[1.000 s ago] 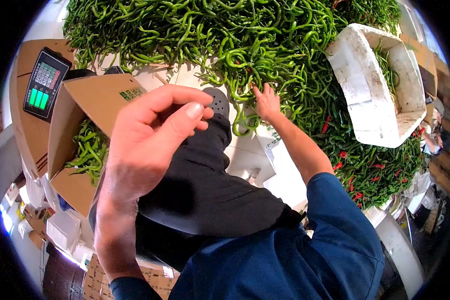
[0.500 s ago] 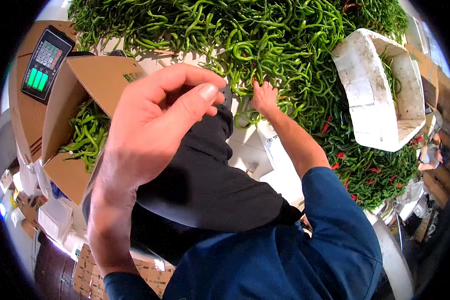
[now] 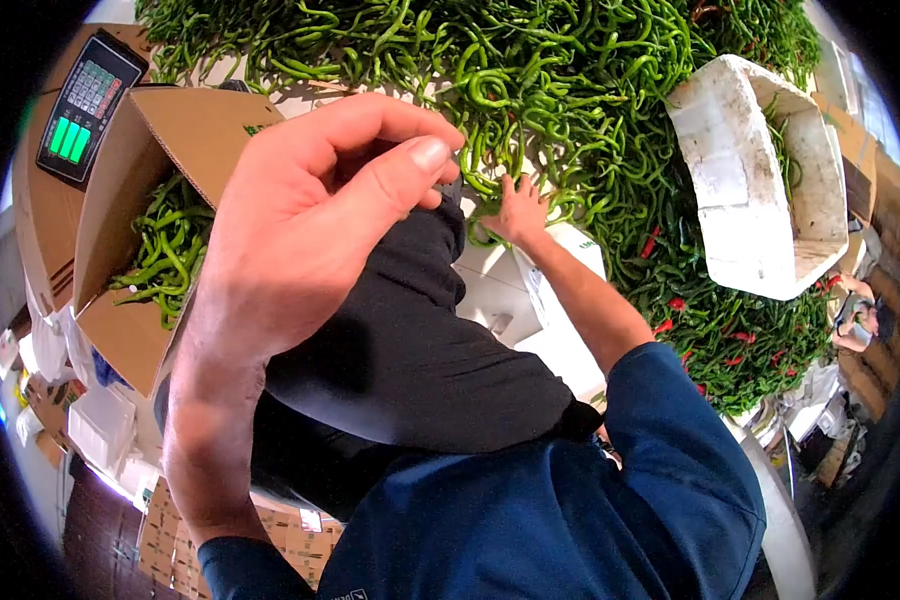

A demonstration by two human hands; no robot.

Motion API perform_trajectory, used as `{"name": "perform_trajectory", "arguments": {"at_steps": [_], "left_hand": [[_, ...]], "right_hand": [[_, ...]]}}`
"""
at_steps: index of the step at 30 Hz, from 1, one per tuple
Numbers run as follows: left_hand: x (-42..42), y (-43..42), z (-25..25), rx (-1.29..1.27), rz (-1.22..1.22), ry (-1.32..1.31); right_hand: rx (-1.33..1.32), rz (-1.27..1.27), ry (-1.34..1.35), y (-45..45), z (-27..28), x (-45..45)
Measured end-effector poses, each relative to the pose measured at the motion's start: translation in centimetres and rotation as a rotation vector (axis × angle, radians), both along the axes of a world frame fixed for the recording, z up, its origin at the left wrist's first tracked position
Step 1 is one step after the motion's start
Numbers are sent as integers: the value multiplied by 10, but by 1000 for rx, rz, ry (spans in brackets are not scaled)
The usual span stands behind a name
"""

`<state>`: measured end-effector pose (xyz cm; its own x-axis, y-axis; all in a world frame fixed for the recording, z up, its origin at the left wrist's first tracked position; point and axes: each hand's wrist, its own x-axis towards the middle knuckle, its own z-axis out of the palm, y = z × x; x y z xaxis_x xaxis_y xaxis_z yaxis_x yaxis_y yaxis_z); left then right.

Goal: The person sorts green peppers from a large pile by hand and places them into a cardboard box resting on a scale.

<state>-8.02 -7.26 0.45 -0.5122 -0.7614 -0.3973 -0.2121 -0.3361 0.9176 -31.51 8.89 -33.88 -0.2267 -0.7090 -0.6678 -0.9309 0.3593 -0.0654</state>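
Close to the camera, my left hand (image 3: 305, 225) is raised with its fingers loosely bent. A gap shows between its thumb and forefinger, and nothing is visible in it; the palm is partly hidden. My right hand (image 3: 522, 212) reaches to the near edge of a large heap of green chili peppers (image 3: 590, 110), fingers spread and the back of the hand towards me. Some curved peppers (image 3: 482, 180) lie just beyond its fingers, and another pepper shows partly beside the thumb. Left of my left hand, an open cardboard box (image 3: 105, 240) contains more green peppers (image 3: 170, 245).
A digital scale display (image 3: 92, 105) with green digits stands behind the box. To the right, a dirty white foam box (image 3: 735, 195) lies tilted on the heap. Red peppers (image 3: 678, 303) are scattered among the green ones there. A person (image 3: 860, 318) is at the far right.
My right hand has drawn back slightly towards me and left, its fingers spreading apart. My left hand stays raised in much the same pose. The whole view has shifted slightly.
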Motion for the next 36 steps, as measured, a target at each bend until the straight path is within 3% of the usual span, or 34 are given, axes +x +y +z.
{"name": "perform_trajectory", "arguments": {"at_steps": [7,16,18,24,33,36], "left_hand": [[-4,3,7,8,33,-22],[-5,4,9,31,22,-14],[-4,2,10,21,25,-3],[-1,3,7,-28,-28,-8],[3,2,11,13,-10,12],[4,4,9,15,-26,-13]], "right_hand": [[15,57,90,16,13,29],[-78,-121,131,-5,-24,32],[-199,-136,154,2,-25,23],[-119,-269,129,-13,-8,28],[-115,-306,170,0,-43,15],[-162,-307,158,0,-32,22]]}}
